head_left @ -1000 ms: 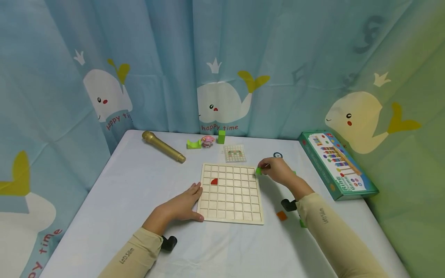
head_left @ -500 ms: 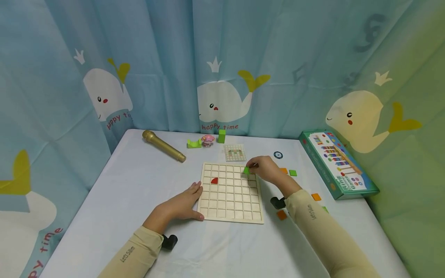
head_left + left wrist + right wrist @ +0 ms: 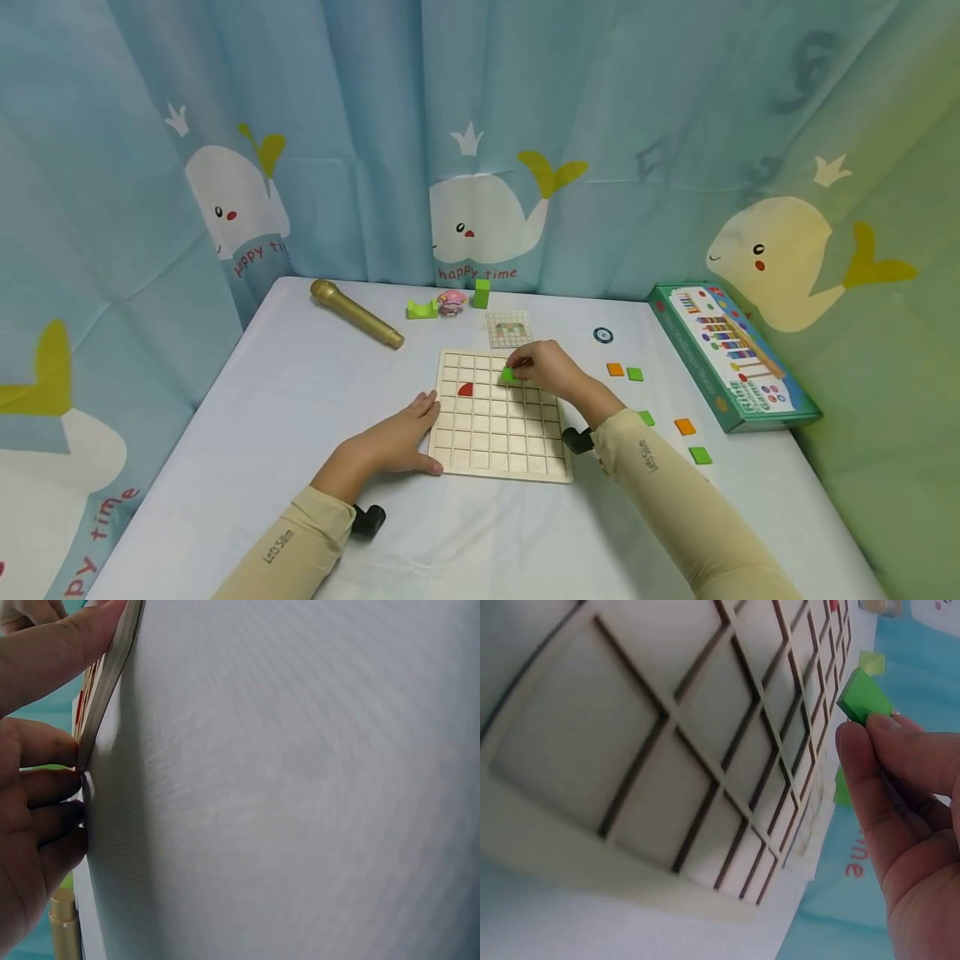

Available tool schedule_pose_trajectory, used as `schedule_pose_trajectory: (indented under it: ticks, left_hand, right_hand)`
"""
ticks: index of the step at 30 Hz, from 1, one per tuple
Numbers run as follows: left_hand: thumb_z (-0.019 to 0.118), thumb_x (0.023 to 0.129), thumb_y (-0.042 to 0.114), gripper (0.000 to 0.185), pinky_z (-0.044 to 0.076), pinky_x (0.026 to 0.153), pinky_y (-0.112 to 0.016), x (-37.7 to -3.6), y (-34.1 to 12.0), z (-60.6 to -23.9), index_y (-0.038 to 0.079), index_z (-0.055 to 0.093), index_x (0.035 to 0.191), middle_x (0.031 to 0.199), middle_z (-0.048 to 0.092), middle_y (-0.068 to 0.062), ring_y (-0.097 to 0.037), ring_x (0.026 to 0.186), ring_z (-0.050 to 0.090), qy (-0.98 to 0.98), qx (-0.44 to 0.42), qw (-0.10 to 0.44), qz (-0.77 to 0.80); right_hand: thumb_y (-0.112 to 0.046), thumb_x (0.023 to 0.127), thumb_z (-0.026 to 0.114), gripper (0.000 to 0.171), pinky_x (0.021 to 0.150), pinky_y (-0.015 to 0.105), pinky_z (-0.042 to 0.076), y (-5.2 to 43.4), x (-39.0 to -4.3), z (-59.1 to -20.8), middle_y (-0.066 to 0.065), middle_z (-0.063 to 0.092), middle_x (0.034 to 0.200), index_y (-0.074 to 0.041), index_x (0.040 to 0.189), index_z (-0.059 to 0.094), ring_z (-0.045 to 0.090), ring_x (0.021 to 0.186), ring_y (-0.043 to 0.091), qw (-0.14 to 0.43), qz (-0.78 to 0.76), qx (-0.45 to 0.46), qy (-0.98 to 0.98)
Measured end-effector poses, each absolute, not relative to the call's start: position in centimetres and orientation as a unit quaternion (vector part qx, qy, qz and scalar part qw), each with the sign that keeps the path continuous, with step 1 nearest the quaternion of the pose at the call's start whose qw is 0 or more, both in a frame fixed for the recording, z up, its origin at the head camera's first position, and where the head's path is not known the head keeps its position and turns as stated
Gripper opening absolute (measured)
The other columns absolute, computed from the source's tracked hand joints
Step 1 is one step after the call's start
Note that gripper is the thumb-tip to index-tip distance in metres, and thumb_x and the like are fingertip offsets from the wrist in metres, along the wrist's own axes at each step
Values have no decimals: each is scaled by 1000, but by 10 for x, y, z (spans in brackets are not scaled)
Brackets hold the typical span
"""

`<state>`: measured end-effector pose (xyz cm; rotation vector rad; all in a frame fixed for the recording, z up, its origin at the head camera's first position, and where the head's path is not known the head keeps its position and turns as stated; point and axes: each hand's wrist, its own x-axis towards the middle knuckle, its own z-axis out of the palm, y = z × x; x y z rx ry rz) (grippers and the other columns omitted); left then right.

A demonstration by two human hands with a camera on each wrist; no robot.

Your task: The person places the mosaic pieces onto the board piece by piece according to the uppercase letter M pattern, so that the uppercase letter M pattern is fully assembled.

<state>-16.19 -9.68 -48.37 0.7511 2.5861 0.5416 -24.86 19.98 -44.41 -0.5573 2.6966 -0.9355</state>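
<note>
A pale wooden board (image 3: pixel 498 442) with a grid of square cells lies flat on the table. My left hand (image 3: pixel 397 437) rests along its left side, fingertips at the edge and thumb at the near corner; the left wrist view has the thumb (image 3: pixel 71 645) against the board's side. Between thumb and fingertips, my right hand (image 3: pixel 551 371) pinches a small green tile (image 3: pixel 864 696) over the upper middle cells. One red quarter-round piece (image 3: pixel 466 390) sits in a cell towards the upper left. Behind the board lies a small pattern card (image 3: pixel 509 329), partly overlapped by the right hand in the head view.
Right of the board are loose green tiles (image 3: pixel 701 456) and orange tiles (image 3: pixel 615 369). A game box (image 3: pixel 735 358) lies at the right edge. At the back are a gold microphone (image 3: pixel 356 313), a pink figurine (image 3: pixel 452 302), green blocks (image 3: pixel 482 294) and a round token (image 3: pixel 603 335).
My right hand has carried the green tile leftwards from the board's right edge to above its upper middle cells. More loose tiles show as the right forearm shifted. The left hand stays put.
</note>
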Motion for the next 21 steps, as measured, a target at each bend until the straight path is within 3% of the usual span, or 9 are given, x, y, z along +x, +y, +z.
schedule_pose_trajectory:
  ticks: [21]
  left_hand:
    - [80, 81, 50, 108, 20, 121, -42, -163, -97, -485, -3, 25, 157, 167, 11, -14, -28, 154, 9, 922, 270, 197, 195]
  right_hand:
    - [-2, 93, 71, 14, 80, 29, 56, 160, -245, -457, 4, 74, 99, -4, 105, 77, 68, 96, 20, 124, -286, -247, 917]
